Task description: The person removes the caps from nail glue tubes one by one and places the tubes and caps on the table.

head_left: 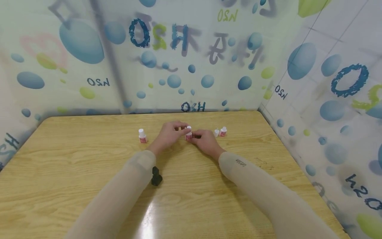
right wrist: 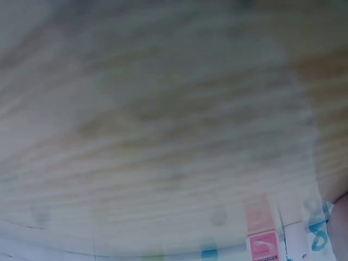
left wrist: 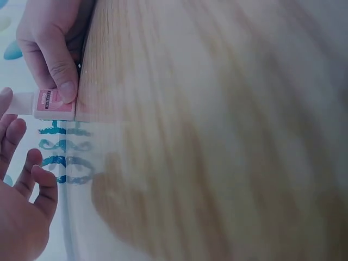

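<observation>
In the head view a small white bottle with a pink label [head_left: 188,136] stands upright near the middle of the far part of the table. My right hand [head_left: 206,141] grips its body low down from the right; in the left wrist view the thumb presses on the label. From the left, my left hand [head_left: 170,133] has thumb and forefinger at the white cap [left wrist: 20,102], pinching it. The left hand's other fingers [left wrist: 46,187] are spread and loosely bent, off the bottle. The right wrist view shows only an edge of the right hand [right wrist: 340,231].
A similar capped bottle [head_left: 142,136] stands left of my hands. To the right are another such bottle [head_left: 223,131] and a small white piece [head_left: 216,133] beside it. A dark knobbly object [head_left: 156,177] lies by the left forearm. A patterned wall [head_left: 167,96] borders the wooden table [head_left: 191,205].
</observation>
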